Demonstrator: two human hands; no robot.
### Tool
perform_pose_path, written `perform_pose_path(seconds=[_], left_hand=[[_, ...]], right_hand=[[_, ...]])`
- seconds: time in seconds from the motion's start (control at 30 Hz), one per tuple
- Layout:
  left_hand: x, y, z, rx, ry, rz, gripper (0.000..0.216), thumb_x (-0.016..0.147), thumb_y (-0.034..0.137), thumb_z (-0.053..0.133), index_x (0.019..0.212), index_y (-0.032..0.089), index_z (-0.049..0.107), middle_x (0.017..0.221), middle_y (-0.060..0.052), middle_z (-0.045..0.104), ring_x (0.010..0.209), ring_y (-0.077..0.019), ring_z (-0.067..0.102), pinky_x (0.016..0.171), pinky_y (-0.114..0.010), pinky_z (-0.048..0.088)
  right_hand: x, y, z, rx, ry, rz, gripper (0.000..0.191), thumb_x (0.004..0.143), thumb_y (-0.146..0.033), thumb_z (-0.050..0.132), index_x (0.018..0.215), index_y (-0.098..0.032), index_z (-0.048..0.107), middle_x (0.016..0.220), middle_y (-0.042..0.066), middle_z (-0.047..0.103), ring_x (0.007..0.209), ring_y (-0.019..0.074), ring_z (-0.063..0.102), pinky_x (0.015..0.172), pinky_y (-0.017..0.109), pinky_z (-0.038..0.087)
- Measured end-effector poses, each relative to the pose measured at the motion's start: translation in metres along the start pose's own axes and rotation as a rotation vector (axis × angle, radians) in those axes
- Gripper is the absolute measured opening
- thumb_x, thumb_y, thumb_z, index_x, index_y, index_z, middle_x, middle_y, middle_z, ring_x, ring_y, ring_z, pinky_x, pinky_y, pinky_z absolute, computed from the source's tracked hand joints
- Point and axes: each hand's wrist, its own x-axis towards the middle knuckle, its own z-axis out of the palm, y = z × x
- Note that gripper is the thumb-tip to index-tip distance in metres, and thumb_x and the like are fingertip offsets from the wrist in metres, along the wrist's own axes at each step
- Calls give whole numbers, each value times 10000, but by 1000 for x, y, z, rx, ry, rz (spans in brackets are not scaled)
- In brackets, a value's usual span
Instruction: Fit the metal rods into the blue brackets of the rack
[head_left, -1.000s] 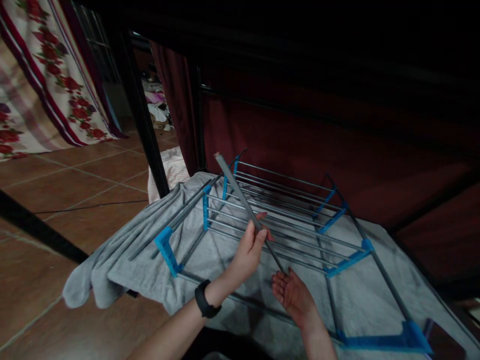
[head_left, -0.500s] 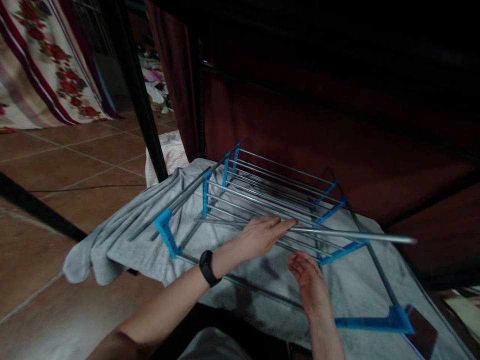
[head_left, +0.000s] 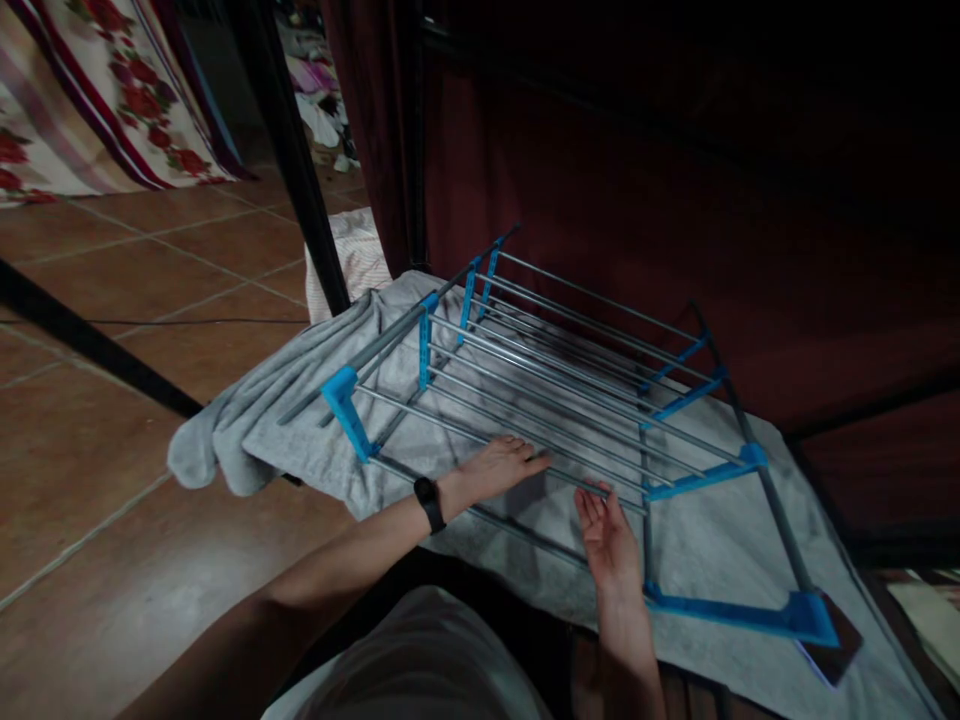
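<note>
A drying rack (head_left: 525, 355) with grey metal bars and blue plastic brackets lies on a grey blanket (head_left: 712, 550). My left hand (head_left: 504, 467), with a black band on its wrist, is closed over a metal rod (head_left: 420, 413) at the near side of the rack. The rod's left end meets the front left blue bracket (head_left: 349, 412). Palm up, my right hand (head_left: 609, 535) pinches the same rod near its right end. That end sits short of the front right blue bracket (head_left: 742, 615).
A dark flat device (head_left: 834, 640) lies partly under the front right bracket. Black posts (head_left: 289, 150) stand at the left, with a tiled floor (head_left: 112, 260) beyond them. A dark red curtain (head_left: 600, 180) hangs behind the rack.
The rod has swung down and left from above the rack, its left end now at the front left bracket. My right hand has come up to it. The view has shifted slightly.
</note>
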Motion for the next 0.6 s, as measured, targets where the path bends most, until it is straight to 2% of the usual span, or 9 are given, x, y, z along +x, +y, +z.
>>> perform_pose_path(seconds=[0.13,0.23,0.43,0.6], left_hand=[[-7,-3,19,41,-27,14,471,935,89,473,1385,229,462,995,-66,647,851,-202,604,761,-336,430],[-14,-10,31,63,-51,3,479,925,61,473,1376,223,469,990,-62,649,846,-201,598,772,-334,412],[-28,-28,47,115,-119,0,449,925,62,461,1343,220,501,1021,-62,653,867,-203,594,786,-339,411],[-39,-42,52,138,-134,-12,433,901,15,432,1283,189,538,984,-68,650,900,-202,596,827,-336,423]], right_hand=[[12,15,-18,18,66,-1,139,820,-270,728,927,-195,680,957,2,717,965,120,687,994,303,549],[23,21,-31,29,123,3,69,850,-248,685,896,-197,674,929,0,715,939,109,687,978,291,555],[41,24,-57,-4,209,52,42,835,-241,665,847,-201,672,931,22,719,957,140,693,972,315,556],[48,26,-72,9,263,90,49,823,-192,619,832,-209,665,921,6,711,940,117,689,918,276,573]])
